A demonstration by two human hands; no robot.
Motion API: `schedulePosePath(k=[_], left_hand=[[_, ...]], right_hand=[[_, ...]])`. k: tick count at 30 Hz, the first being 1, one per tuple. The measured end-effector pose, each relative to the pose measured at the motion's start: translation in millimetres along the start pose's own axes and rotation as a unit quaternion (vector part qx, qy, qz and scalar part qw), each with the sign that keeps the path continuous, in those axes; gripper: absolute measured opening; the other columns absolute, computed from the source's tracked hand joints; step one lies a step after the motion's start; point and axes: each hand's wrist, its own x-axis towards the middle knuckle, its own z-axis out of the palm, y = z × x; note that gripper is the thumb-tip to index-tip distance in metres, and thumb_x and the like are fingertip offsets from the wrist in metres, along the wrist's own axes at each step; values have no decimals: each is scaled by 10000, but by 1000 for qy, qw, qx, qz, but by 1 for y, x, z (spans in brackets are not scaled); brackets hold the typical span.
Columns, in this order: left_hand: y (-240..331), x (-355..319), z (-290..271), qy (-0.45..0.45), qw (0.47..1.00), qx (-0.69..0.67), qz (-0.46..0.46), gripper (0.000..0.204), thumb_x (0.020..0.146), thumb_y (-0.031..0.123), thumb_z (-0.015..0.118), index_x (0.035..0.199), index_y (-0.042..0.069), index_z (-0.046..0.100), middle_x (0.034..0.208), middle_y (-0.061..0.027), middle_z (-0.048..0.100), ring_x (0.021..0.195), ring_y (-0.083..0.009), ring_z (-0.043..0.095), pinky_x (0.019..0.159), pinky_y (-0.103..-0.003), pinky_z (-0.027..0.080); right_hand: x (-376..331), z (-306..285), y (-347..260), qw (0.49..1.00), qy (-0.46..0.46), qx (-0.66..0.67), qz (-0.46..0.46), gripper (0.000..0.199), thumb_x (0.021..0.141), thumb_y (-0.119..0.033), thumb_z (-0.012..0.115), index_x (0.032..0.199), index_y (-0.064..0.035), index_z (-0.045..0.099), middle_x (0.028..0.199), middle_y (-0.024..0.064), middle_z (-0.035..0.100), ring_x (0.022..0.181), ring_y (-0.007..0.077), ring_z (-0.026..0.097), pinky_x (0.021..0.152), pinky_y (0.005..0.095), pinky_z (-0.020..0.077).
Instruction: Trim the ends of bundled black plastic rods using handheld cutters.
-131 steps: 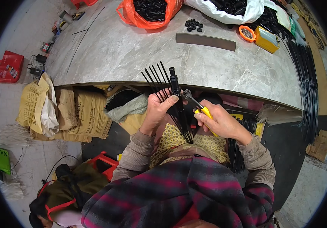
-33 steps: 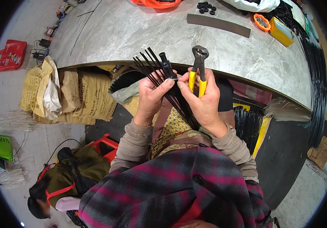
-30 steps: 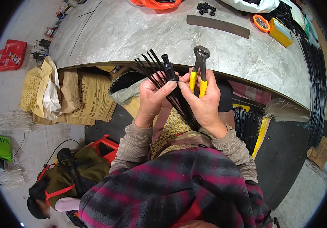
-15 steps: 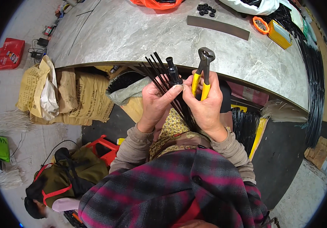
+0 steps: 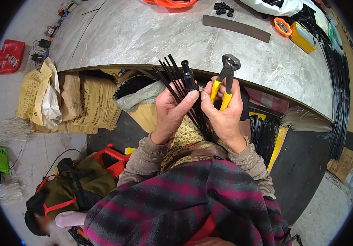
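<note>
Two items in grasp: holding a black stepped cylindrical socket with a fan of thin black rods in the bare left hand, and steel pincers with yellow handles in the bare right hand. Standing the pincers head-up to the right of the socket now, after holding them low and right beside it about four seconds ago. Spreading the fingertips slightly wider than half a second ago, showing more of a fine silvery wire between them.

Keeping the socket above the lap, overlapping in view the front edge of a grey marbled tabletop. Lying farther back on that top: a dark flat strip, a cluster of small black rings, an orange bowl of tiny metal pieces and, just beside it, a yellow box. Hanging over the right edge: a long black bundle of strands. Leaning below the table at left: brown paper sacks.

Bending both elbows, bringing ribbed brown sleeves inward. Pressing the left thumb at the socket's base, hiding its lower end. Pinching the wire between right thumb and forefinger, cradling the handles in the same palm.
</note>
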Motion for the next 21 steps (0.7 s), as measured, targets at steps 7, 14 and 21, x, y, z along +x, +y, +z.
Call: schedulePosePath(k=[7, 14, 21], left_hand=[[-6, 0, 4, 62, 997, 43, 9, 168, 895, -6, 669, 1060, -8, 641, 975, -46, 710, 852, -73, 635, 769, -220, 514], [-5, 2, 5, 59, 997, 43, 23, 163, 887, -25, 667, 1048, -11, 644, 963, -52, 715, 850, -73, 642, 768, -224, 527], [-2, 2, 2, 54, 998, 26, 3, 158, 894, -21, 657, 1052, -12, 649, 966, -52, 710, 866, -73, 635, 787, -224, 514]], right_hand=[[3, -2, 6, 997, -17, -37, -62, 401, 820, 42, 699, 1162, -2, 494, 875, 34, 638, 780, 77, 633, 712, 232, 528], [1, -1, 13, 999, -3, -27, -33, 400, 820, 36, 711, 1154, -4, 494, 896, 30, 639, 786, 77, 629, 718, 228, 526], [1, -3, 8, 998, -38, 51, 5, 380, 839, 61, 705, 1148, -27, 502, 974, 28, 634, 887, 82, 622, 783, 231, 511]])
